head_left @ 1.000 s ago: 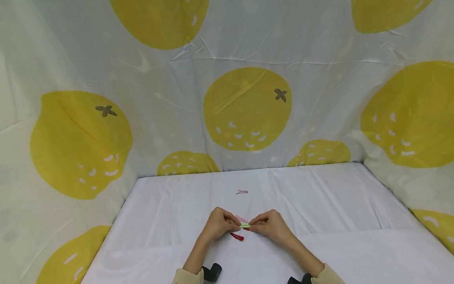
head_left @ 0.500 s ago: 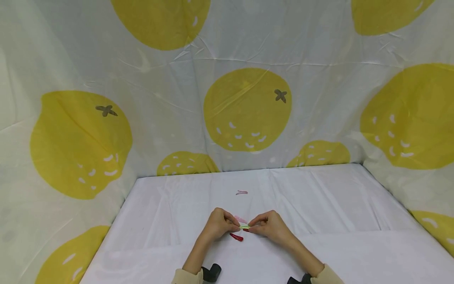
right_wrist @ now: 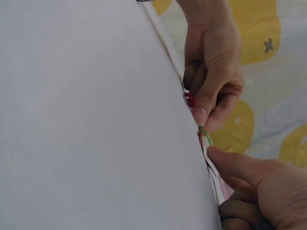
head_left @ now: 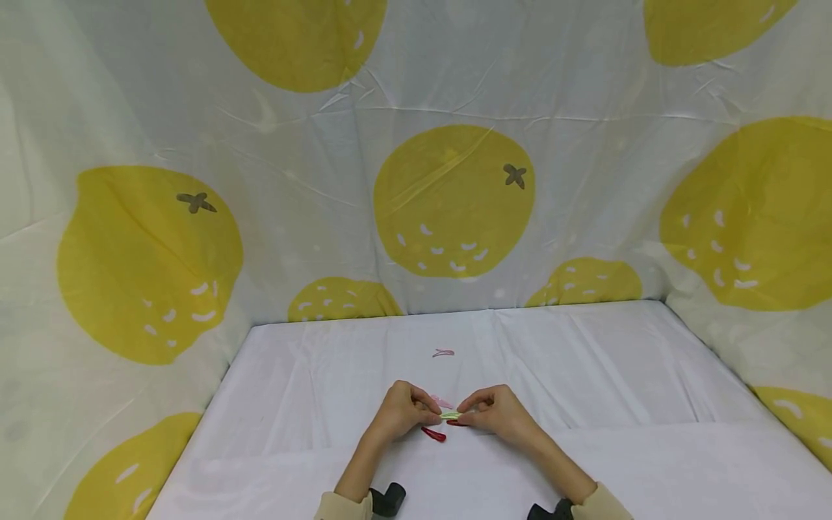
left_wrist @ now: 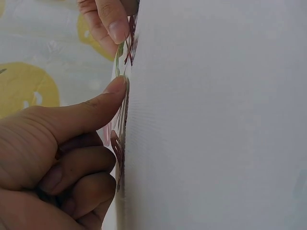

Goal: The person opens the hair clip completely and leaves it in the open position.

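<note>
Head: L hand [head_left: 401, 408] is pinching the green clip [head_left: 450, 416] at its left end, R hand [head_left: 500, 417] at its right, over the white cloth [head_left: 585, 469]; prob steadying it. Red clip [head_left: 434, 435], 2nd red clip [head_left: 457, 423] and pink clip [head_left: 442, 401] are lying close, prob for easy reach.

L wrist: fingertips are leaving the mid exposed.

R wrist: both pinches are showing; can't tell if it's touching cloth.
</note>
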Tool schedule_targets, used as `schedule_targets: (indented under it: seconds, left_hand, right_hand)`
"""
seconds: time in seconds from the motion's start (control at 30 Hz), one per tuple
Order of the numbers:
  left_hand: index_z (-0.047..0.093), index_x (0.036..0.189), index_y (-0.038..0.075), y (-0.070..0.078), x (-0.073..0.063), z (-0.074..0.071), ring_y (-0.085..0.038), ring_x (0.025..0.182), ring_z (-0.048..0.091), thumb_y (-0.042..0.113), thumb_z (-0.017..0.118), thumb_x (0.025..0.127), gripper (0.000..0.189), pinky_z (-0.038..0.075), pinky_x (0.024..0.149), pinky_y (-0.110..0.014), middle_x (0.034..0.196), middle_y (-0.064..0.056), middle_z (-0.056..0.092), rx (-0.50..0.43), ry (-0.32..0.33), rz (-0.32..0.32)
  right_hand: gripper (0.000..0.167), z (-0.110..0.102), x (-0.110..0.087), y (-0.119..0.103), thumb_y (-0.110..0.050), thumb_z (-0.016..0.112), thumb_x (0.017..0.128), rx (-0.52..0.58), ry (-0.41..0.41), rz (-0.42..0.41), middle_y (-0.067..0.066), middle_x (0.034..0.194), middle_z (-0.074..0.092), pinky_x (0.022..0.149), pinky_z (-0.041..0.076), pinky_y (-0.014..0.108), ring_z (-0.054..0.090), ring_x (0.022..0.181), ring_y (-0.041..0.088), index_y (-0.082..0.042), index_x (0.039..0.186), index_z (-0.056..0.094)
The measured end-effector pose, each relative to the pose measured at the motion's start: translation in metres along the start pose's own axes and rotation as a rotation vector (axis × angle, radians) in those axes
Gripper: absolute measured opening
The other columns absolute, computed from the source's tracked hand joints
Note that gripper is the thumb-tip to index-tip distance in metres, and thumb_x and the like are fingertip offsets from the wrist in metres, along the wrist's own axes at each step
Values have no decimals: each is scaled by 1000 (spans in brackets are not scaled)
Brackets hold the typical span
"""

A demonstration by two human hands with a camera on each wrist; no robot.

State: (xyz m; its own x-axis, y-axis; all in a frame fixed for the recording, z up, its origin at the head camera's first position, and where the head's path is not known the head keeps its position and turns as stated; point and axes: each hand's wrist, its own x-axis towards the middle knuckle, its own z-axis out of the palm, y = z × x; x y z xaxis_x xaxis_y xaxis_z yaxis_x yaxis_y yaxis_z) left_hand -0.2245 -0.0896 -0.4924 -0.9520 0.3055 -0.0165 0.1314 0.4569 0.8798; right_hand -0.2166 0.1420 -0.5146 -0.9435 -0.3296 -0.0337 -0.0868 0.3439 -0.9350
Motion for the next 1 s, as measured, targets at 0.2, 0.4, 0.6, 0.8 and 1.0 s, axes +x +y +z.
schedule_targets:
  seconds: [0.2,0.4,0.6,0.8,1.0]
  left_hand:
    - [79,76,-1,0,0,0,-4,56,40,1,87,76,8,28,51,-18,57,9,52,12,14,20]
    - [80,79,1,1,2,1,-7,60,40,4,86,80,7,29,52,-19,59,7,51,-4,37,3]
    - [81,81,3,2,4,0,-3,57,36,8,86,81,7,29,51,-17,55,9,46,-13,68,37]
    - [81,82,0,4,6,-1,-3,56,36,8,86,82,10,29,51,-17,59,7,47,-34,94,60]
    - [80,84,0,7,5,-2,-4,54,42,9,84,85,10,36,49,-17,63,6,50,-93,111,41]
  right_hand:
    - [17,0,0,-1,-17,85,85,32,10,15,-8,54,37,48,25,18,28,51,4,-5,96,80]
    - [19,0,1,2,-18,86,84,57,44,10,-7,54,43,48,26,17,31,50,1,-5,97,80]
    - [21,0,3,4,-18,85,84,63,93,-21,-9,55,39,49,26,17,31,50,0,-6,100,81]
    - [15,0,5,4,-20,83,87,31,162,-38,-10,58,47,50,28,17,34,53,-1,-9,97,82]
    - [15,1,5,0,-23,82,88,83,187,1,-8,62,56,52,29,18,35,56,1,-9,95,82]
